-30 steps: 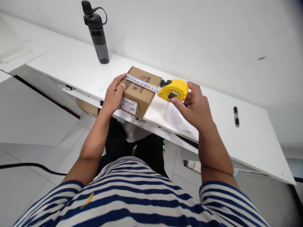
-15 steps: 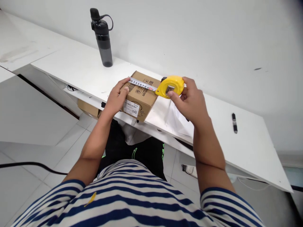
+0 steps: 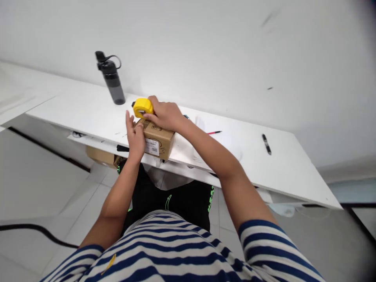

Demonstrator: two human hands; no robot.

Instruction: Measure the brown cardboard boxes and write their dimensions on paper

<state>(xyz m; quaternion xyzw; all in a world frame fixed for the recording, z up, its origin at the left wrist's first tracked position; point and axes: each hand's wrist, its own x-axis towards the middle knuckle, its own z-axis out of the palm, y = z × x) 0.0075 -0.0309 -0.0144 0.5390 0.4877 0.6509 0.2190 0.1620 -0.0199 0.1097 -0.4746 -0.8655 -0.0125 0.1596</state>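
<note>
A small brown cardboard box (image 3: 161,135) with a white label on its front side sits at the front edge of the white desk (image 3: 282,166). My right hand (image 3: 166,113) grips a yellow tape measure (image 3: 143,107) above the far left part of the box. No drawn-out blade shows; my right hand covers part of the box top. At the box's left end is my left hand (image 3: 135,135), its index finger stretched upward and apart from the thumb, which lies against the box's upper edge. The fingertips of my left hand are close to the tape measure.
A dark water bottle (image 3: 114,84) stands by the wall at the left. Right of the box lie white papers (image 3: 229,147) and a red and black pencil (image 3: 214,132), partly behind my right forearm. A black marker (image 3: 266,144) lies farther right. Another carton (image 3: 100,154) is below the desk.
My right hand has brought the tape measure leftward to the box's left end, and the blade stretched across the box is no longer seen. My left index finger has lifted. The view has shifted.
</note>
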